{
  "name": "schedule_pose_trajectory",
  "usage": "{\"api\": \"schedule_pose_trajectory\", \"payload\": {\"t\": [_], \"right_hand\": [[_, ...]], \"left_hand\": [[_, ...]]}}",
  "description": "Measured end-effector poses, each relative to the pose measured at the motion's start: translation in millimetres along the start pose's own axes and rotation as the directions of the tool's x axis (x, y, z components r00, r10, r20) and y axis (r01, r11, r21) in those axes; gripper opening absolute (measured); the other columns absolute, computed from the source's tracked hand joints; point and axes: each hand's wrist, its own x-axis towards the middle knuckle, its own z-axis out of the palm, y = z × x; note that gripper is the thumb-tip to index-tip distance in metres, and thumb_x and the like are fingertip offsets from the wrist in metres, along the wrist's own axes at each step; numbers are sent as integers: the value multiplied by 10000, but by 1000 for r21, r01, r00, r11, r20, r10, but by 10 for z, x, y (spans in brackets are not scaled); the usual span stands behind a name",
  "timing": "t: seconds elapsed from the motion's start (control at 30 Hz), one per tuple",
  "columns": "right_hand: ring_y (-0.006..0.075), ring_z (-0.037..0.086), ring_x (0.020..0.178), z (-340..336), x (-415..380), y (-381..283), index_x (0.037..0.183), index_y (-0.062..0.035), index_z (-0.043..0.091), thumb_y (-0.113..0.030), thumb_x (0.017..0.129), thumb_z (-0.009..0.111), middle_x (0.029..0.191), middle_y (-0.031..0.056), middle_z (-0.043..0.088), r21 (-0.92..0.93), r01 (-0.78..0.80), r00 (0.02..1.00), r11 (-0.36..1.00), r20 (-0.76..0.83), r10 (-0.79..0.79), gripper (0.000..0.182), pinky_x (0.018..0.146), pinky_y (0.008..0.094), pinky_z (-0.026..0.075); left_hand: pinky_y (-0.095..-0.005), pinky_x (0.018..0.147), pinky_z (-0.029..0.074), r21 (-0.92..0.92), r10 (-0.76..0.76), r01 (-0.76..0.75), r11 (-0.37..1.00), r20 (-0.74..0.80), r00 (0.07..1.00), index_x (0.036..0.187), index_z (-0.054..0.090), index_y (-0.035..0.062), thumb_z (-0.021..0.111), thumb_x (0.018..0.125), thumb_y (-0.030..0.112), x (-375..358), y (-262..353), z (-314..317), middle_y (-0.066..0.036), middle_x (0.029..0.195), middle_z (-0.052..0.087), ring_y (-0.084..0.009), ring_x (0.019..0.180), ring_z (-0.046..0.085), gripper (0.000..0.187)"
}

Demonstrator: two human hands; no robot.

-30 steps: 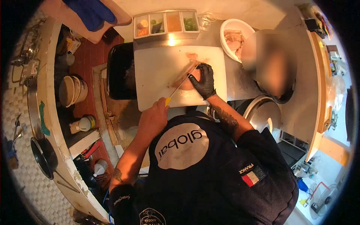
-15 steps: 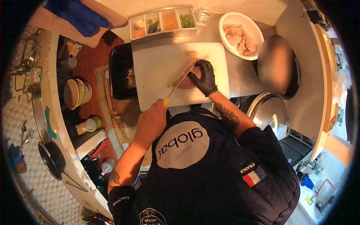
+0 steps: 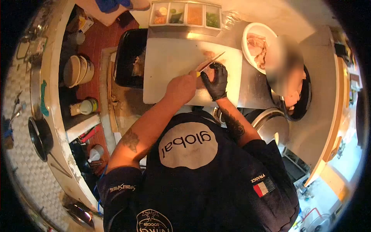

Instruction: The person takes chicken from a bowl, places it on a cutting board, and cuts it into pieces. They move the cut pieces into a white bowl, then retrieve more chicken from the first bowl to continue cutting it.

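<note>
My left hand (image 3: 183,87), bare, is closed round the yellow handle of a knife (image 3: 215,60). The blade points up and right, over a piece of meat (image 3: 208,73) on a white cutting board (image 3: 166,62). My right hand (image 3: 217,82), in a black glove, has its fingers curled against the right side of that meat and holds it down. The glove and the knife hide part of the meat. A small scrap of meat (image 3: 208,53) lies farther back on the board.
Behind the board stands a rack of chopped ingredients (image 3: 185,28). To the right are a white bowl (image 3: 245,38) of meat slices, a black pan (image 3: 307,100) with meat, partly blurred, and a lidded pot (image 3: 272,123). A black tub (image 3: 125,58) sits left of the board.
My left hand has moved up and right, closer to my gloved hand. The knife blade now reaches past the meat toward the back right. The whole view has shifted slightly.
</note>
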Motion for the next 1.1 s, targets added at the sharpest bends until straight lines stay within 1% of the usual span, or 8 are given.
{"api": "schedule_pose_trajectory", "payload": {"t": [0.1,0.27,0.37,0.47,0.57,0.73,0.9,1.1], "right_hand": [[364,581,1060,11,0,9,1074,-30,632,-267,745,873,1071,160,627,-25,8,1000,1000,-6,-8,471,947,464,470],[376,575,1079,0,-29,41,1074,-30,634,-268,747,871,1082,168,623,-42,15,999,999,43,-13,469,963,469,461],[380,567,1098,11,-22,27,1083,-30,637,-274,751,869,1082,175,620,-45,-6,1000,999,18,7,474,976,472,455],[382,563,1106,20,-64,72,1086,-30,636,-272,753,869,1098,181,614,-40,16,1000,999,24,-15,474,980,470,451],[386,561,1111,-11,-44,102,1095,-29,629,-280,762,868,1126,187,607,-35,15,997,999,70,-13,481,982,467,450],[392,550,1136,11,-86,132,1128,-24,606,-302,775,865,1155,193,599,-40,1,998,999,59,2,518,996,465,442],[383,558,1119,-10,-79,105,1127,-25,597,-293,783,862,1138,183,606,-67,63,998,996,31,-61,510,998,462,438],[378,594,1042,-118,189,70,1130,-10,604,-221,850,789,1071,187,618,188,-82,996,979,34,77,397,937,449,465]], "left_hand": [[-546,710,567,-1,-27,27,1000,29,999,1075,551,-16,503,967,140,-3,30,-51,-263,860,712,-430,807,717,195],[-573,756,542,32,-171,169,985,262,950,1120,525,-4,478,1027,213,-596,-112,-411,-267,905,707,-446,861,704,240],[-569,767,544,-9,-139,145,989,223,965,1152,523,-7,467,1034,217,-437,-122,-203,-268,909,708,-447,869,704,259],[-543,709,573,-28,-51,52,998,25,998,1093,536,5,489,984,165,-14,-144,140,-254,846,714,-419,799,725,200],[-557,718,563,-42,-72,74,996,42,997,1102,534,9,470,1002,185,-52,-212,185,-260,857,712,-437,809,717,212],[-579,793,532,-46,-203,220,974,237,950,1196,494,23,463,1045,255,-591,-480,52,-288,952,699,-461,900,692,279],[-583,777,530,-87,-195,208,974,142,970,1158,491,39,487,1042,281,-372,-521,405,-253,894,702,-464,872,692,268],[-579,767,535,-51,-211,221,974,164,964,1181,495,43,493,1041,289,-622,-719,158,-245,915,708,-461,889,692,282]]}}
